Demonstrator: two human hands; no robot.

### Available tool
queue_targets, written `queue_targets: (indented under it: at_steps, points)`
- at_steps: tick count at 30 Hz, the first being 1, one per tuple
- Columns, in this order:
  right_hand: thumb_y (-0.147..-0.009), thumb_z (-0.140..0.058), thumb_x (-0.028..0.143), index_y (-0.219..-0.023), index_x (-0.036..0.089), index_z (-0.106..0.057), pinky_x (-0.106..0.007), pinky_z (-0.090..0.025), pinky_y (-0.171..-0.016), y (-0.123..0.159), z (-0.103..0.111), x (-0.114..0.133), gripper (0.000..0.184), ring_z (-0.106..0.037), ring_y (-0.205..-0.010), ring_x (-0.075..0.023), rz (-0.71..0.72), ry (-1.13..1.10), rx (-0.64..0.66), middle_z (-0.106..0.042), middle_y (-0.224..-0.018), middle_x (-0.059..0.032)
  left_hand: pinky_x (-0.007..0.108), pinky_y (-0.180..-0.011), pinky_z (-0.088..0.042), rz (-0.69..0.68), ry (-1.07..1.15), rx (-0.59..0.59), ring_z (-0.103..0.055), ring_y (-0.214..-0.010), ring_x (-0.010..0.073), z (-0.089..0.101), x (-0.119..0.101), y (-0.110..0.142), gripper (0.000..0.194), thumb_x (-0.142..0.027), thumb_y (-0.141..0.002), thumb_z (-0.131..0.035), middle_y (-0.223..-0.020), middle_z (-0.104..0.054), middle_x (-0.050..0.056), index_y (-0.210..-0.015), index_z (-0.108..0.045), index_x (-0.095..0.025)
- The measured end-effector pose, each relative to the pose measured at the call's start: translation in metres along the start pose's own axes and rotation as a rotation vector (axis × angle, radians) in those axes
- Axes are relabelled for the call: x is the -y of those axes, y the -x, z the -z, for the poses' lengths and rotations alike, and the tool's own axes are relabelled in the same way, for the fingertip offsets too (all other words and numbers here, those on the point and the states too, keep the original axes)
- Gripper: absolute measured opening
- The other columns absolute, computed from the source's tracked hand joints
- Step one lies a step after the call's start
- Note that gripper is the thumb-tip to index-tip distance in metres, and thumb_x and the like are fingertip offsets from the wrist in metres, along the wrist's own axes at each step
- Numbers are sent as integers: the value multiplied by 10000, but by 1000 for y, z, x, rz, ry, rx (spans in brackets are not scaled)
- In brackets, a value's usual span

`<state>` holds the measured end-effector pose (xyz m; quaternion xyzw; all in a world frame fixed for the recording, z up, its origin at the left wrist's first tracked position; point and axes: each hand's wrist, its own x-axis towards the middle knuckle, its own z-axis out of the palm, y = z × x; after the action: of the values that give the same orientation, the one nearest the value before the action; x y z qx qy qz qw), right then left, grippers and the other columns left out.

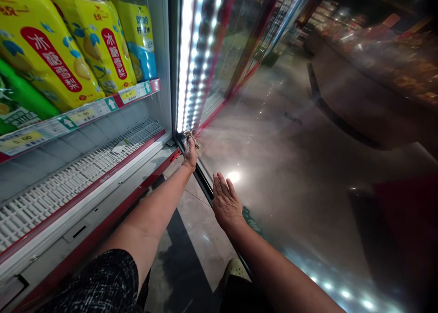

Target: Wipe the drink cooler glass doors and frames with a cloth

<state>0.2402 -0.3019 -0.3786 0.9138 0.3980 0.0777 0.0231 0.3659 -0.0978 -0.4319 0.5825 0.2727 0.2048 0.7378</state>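
Observation:
My left hand (190, 154) reaches down to the bottom corner of an open glass cooler door (308, 176) and is closed on a knotted piece of rope (190, 136) tied at the door's lower edge. My right hand (226, 202) lies flat with its fingers stretched out against the glass of the same door, just right of the dark door frame (205, 183). A strip of bright LED lights (186, 53) runs up the door's inner edge above the rope.
To the left is the cooler's inside: a shelf with large yellow drink bottles (51, 48) and price tags (85, 114), and below it a white wire grille (68, 180) with a red trim. Polished floor tiles (191, 240) lie under my arms.

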Motion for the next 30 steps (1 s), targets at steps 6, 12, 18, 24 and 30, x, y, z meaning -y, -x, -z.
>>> queue_targets:
  at_steps: [6,12,18,24,30]
  points:
    - [-933,-406,94,-1504,-19,-371,-438,-80,-1302,-5,7,0,584,-134,-1548,-241,-42,-68,104,-246,-1622,-163,339,-1256,-220,-27,-65,10,-244,-1531,203,-3,9,22,611,-526,-1013,-307,-1660,-273,32,-1555,-313,-245]
    - [-933,-401,113,-1501,-58,-347,-466,-55,-1298,-9,16,4,596,-112,-1548,-274,-57,-45,196,-231,-1623,-190,326,-1269,-166,-52,-125,34,-160,-1557,200,-6,10,34,649,-578,-990,-329,-1677,-227,23,-1549,-343,-248]
    - [-929,-396,116,-1497,-79,-338,-462,-69,-1296,-7,15,4,603,-130,-1546,-271,-47,-41,171,-253,-1611,-220,306,-1277,-58,-84,-183,40,-63,-1568,173,-12,14,53,642,-537,-1005,-311,-1693,-167,28,-1559,-318,-213]
    - [-939,-352,90,-1487,-79,-357,-455,-140,-1291,-5,11,3,574,-183,-1538,-262,-28,-64,106,-295,-1595,-220,321,-1274,-2,-48,-243,57,-13,-1568,165,-14,24,71,644,-486,-1014,-290,-1703,-92,73,-1573,-266,-166]
    - [-923,-378,84,-1498,-53,-362,-436,-113,-1291,-2,9,5,592,-189,-1538,-253,-48,-67,93,-304,-1598,-209,331,-1274,0,-72,-278,69,-7,-1567,164,-18,26,87,683,-499,-993,-360,-1699,-89,102,-1571,-258,-149]
